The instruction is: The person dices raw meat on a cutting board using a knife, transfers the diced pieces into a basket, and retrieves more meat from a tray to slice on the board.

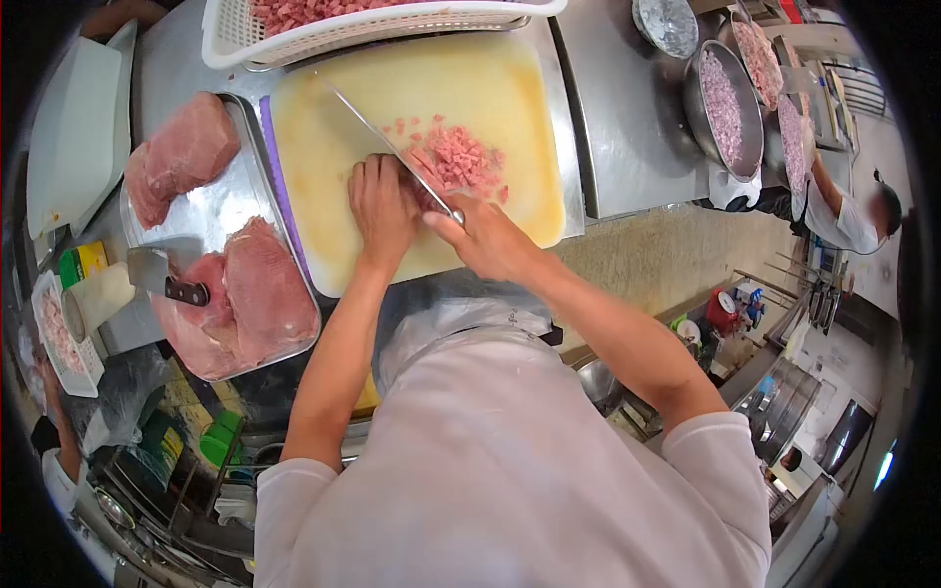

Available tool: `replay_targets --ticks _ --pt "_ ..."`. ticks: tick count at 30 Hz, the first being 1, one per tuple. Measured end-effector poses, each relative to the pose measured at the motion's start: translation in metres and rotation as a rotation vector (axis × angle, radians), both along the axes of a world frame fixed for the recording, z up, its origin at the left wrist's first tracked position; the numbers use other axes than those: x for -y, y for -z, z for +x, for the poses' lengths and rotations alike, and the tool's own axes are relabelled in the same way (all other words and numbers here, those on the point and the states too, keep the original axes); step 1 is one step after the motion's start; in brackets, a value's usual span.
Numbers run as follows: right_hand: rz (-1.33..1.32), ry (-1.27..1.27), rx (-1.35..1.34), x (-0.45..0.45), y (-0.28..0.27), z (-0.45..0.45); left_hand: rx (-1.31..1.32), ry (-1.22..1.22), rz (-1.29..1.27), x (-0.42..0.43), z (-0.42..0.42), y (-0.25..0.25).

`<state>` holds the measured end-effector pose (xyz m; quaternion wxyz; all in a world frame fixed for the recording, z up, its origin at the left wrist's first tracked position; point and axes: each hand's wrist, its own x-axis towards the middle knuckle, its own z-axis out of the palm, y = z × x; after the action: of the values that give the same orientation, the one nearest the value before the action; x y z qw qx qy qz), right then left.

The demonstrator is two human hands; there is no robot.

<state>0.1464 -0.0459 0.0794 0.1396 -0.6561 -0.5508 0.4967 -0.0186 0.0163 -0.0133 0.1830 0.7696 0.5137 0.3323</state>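
Observation:
My right hand is wrapped round the handle of a long knife, whose blade slants up and left across a yellowed cutting board. Left of the blade, my left hand has its fingers curled down on a piece of pink meat, mostly hidden by the hand and the knife. Diced meat lies in a loose heap right of the blade, with a few small cubes scattered above it.
Left of the board, a metal tray holds large slabs of meat and a cleaver. A white basket of diced meat stands behind the board. Metal bowls sit far right, near another person.

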Motion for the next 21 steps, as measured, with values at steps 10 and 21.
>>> replay_targets --ticks 10,21 --pt "-0.165 0.044 0.063 0.059 -0.085 0.020 0.147 0.027 -0.010 0.004 -0.016 -0.005" --pt "-0.033 0.066 -0.043 0.005 -0.017 -0.012 0.135 0.031 -0.013 0.005 -0.014 -0.004"
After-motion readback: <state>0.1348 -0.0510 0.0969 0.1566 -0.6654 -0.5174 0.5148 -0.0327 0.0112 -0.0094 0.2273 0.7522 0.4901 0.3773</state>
